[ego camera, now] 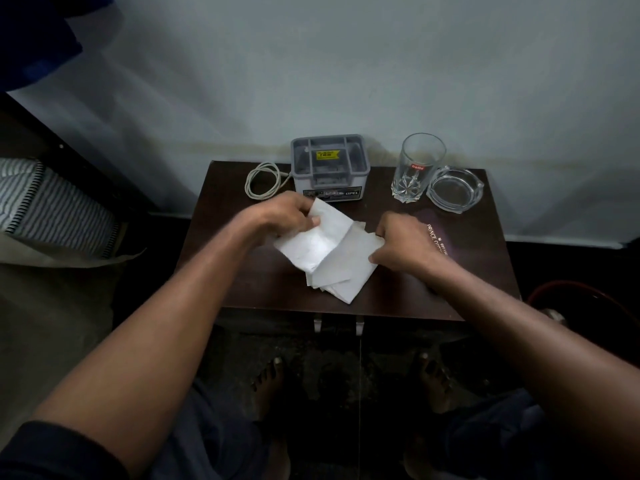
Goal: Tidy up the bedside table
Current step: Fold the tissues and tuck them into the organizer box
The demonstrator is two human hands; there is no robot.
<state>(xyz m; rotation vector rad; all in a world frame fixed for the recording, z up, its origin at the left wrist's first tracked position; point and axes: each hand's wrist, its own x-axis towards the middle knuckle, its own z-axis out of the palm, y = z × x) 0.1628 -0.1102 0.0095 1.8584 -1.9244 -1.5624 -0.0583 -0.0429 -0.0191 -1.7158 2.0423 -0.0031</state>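
Paper sheets (332,258), white and folded, lie mid-surface (433,292), long axis running from the back-left toward the front edge. The left hand (287,216) pinches their back-left corner; the right hand (401,242) apparently grips the right edge.

Back edge of dark brown wooden bedside table (398,299) crowded: coiled white cable (262,180) at left, grey plastic compartment box (329,168) in middle, clear drinking glass with red label (417,168) and clear glass ashtray (454,189) touching or nearly so at right. Gap between box and glass open. White folded paper sheets (332,258) cover centre. Front left corner and right side of tabletop bare. Wall directly behind table.
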